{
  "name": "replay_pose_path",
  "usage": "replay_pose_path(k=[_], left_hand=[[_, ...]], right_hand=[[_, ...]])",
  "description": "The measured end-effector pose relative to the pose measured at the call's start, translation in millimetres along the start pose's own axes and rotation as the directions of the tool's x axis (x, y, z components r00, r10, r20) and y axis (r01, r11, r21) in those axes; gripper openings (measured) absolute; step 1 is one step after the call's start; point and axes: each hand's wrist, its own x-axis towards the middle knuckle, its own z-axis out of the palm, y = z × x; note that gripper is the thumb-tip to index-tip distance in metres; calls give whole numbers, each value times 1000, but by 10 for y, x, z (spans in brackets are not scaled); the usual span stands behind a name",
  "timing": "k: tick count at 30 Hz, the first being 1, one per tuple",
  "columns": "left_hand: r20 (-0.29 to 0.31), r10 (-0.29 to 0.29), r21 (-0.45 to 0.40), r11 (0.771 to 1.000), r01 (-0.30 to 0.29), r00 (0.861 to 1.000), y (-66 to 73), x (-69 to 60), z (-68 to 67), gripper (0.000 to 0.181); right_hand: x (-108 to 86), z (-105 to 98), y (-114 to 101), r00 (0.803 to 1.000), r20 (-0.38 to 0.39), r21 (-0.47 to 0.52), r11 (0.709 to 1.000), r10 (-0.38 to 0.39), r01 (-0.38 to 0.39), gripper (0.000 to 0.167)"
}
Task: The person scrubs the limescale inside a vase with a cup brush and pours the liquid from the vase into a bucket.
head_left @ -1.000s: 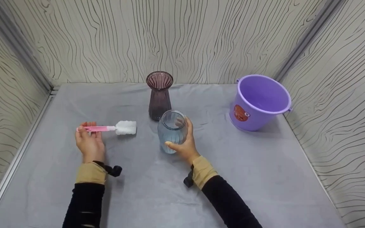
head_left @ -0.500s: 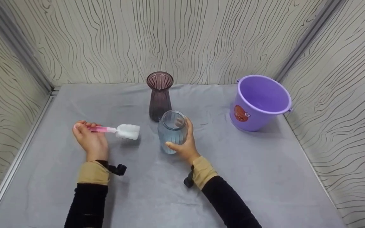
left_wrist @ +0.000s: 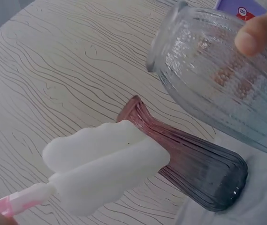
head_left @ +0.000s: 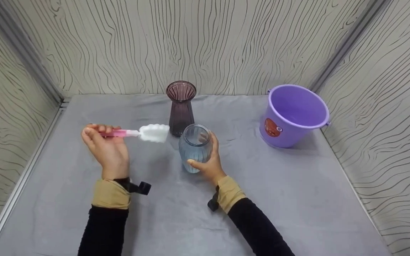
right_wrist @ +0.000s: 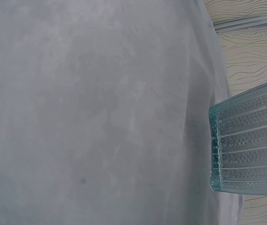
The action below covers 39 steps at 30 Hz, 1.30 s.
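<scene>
Pink-handled white sponge brush (head_left: pixel 154 133), pinched in your left fingers (head_left: pixel 102 128), points rightward, just left of the ribbed blue glass jar (head_left: pixel 193 151) your right fingers (head_left: pixel 215 145) clasp.

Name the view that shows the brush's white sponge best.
The left wrist view: the white sponge is large there, its scalloped edges plain. The head view shows it smaller, with the left hand gripping the pink handle; the right wrist view lacks it.

pink brush handle (head_left: pixel 117 133) — partly hidden by left hand (head_left: pixel 108 151), blue jar (right_wrist: pixel 249 143) — cut off at right wrist view's edge
</scene>
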Motion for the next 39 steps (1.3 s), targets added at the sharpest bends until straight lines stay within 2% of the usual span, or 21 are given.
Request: replay_pose_path(k=[6, 13, 18, 25, 28, 31, 34, 39], left_hand=[[44, -16, -40, 999, 18, 999, -5, -131, 210, 28], [70, -37, -57, 998, 41, 997, -73, -259, 362, 28], [118, -47, -28, 998, 50, 992, -165, -362, 443, 28], [205, -62, 46, 998, 54, 977, -325, -509, 532, 29], [271, -47, 78, 997, 27, 961, -397, -563, 537, 31], [354, -17, 99, 995, -19, 935, -456, -601, 529, 30], [438, 2, 113, 992, -58, 899, -502, -619, 516, 31], [561, -2, 159, 982, -106, 828, -555, -641, 495, 37]], right_hand=[[0, 10, 20, 1000, 10, 15, 1000, 21, -21, 121], [-4, 9, 28, 1000, -5, 15, 1000, 15, -15, 123], [-22, 5, 13, 998, 12, -6, 998, 58, -58, 119], [-23, 8, 6, 999, 13, -18, 999, 44, -44, 115], [-21, 7, 6, 999, 11, -24, 999, 48, -47, 117], [-17, 6, 9, 999, 10, -24, 998, 50, -50, 118], [-10, 0, 23, 999, 6, -17, 999, 42, -42, 119], [-6, -13, 33, 1000, -3, -10, 1000, 21, -21, 122]])
